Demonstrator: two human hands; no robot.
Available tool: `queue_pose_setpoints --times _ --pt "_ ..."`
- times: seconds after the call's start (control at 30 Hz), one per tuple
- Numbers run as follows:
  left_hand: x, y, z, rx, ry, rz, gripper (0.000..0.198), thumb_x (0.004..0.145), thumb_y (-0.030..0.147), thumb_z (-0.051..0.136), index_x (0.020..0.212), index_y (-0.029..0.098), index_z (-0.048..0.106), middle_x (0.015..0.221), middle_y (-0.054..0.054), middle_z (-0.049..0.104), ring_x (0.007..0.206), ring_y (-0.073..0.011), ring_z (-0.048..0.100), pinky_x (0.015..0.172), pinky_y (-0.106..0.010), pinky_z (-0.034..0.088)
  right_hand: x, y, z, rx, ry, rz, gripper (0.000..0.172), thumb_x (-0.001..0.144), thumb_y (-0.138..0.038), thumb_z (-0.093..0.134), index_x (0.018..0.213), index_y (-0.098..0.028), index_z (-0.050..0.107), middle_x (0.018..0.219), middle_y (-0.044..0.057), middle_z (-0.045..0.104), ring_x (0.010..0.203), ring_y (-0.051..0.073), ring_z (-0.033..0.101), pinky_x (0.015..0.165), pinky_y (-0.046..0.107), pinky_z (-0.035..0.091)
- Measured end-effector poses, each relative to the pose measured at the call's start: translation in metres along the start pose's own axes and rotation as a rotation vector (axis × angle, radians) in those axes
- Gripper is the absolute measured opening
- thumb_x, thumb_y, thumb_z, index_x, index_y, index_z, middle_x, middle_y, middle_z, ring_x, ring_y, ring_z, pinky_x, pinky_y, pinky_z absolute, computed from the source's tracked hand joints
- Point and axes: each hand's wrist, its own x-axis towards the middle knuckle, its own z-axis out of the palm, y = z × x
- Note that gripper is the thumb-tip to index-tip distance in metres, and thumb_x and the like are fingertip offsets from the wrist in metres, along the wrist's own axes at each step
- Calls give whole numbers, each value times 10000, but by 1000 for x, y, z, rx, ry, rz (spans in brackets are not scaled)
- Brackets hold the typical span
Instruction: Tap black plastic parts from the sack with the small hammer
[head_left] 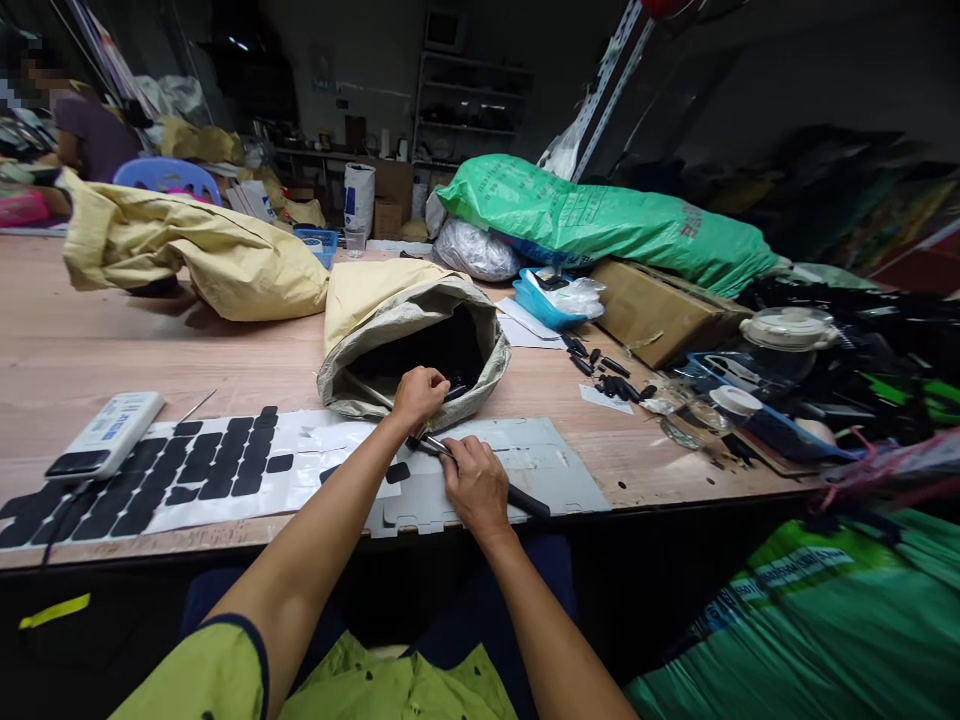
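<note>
My left hand (pixel 422 395) is at the mouth of an open yellowish woven sack (pixel 375 295), fingers curled together. Whatever they pinch, if anything, I cannot make out. Dark pieces lie in the shadow inside the sack. Low over the grey sheet (pixel 559 465), my right hand (pixel 478 482) is closed around a tool with a metal shaft and black handle (pixel 529 501); its exact kind is unclear. White backing paper (pixel 296 440) with rows of black rounded-square stickers (pixel 240 450) lies to the left. A few loose black stickers (pixel 397 472) are near my left forearm.
A white device (pixel 107 435) stands at the left. Behind it lies another yellowish sack (pixel 217 250). To the right are black parts (pixel 615 385), a cardboard box (pixel 660 310), a blue basin (pixel 551 300), a green sack (pixel 600 210) and a clear-lidded jar (pixel 787 335). A person (pixel 94 130) sits far left.
</note>
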Motion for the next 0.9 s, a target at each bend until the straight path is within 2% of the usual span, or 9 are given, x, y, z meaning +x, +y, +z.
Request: queue_pose_setpoints --times 0.13,0.27,0.37,0.47,0.53,0.6,0.67,0.73,0.9 --pt "20 -3 29 232 -117 -91 223 798 326 685 969 208 766 1048 -110 728 964 -244 668 786 -299 486 1 0 -1 1 -12 13 186 904 -239 575 1055 -232 683 905 33 625 852 190 508 747 299 335" --pt "19 -1 30 276 -107 -89 203 782 280 692 960 204 752 1102 -120 704 1007 -271 658 808 -327 486 1 0 -1 2 -22 11 185 908 -243 572 1054 -233 685 910 35 629 857 191 514 748 301 340" --pt "8 -3 8 228 -9 -28 210 807 330 683 975 216 738 1050 -81 706 953 -232 653 787 -307 480 1 -1 -2 0 -18 20 170 910 -246 569 1028 -237 691 896 35 629 848 191 512 744 300 338" --pt "-22 -13 -28 53 129 136 189 817 326 692 953 200 729 918 -38 705 818 -169 629 740 -270 465 1 -1 -2 10 -9 20 174 912 -242 564 1030 -236 692 899 36 634 842 190 511 741 299 338" --pt "-51 -26 -48 -58 108 246 181 819 323 698 945 197 730 866 -22 695 762 -151 604 700 -258 450 1 -1 -2 12 -4 22 180 914 -242 563 1043 -235 689 910 37 639 840 189 512 741 298 341" --pt "-79 -42 -58 -102 5 305 175 817 330 702 936 207 738 855 -19 694 776 -160 593 691 -264 438 0 -1 -2 8 2 24 183 915 -240 564 1052 -236 686 917 35 643 837 187 515 738 296 346" --pt "-100 -59 -55 -75 -80 300 157 806 318 709 919 215 748 841 -22 691 818 -181 580 709 -280 432 0 0 -1 1 14 20 194 916 -231 563 1069 -238 682 919 33 648 835 185 520 738 292 354" --pt "-112 -72 -43 6 -96 267 146 797 303 715 910 220 758 804 -27 669 833 -197 553 729 -300 423 0 1 0 -4 36 12 212 919 -225 556 1091 -238 679 924 34 654 841 184 529 744 288 367" --pt "-115 -84 -19 121 -48 275 194 816 320 704 972 223 767 797 -36 616 837 -205 507 762 -325 408 -3 2 -4 74 120 68 254 934 -224 510 1118 -225 685 938 44 675 877 189 578 786 292 427"
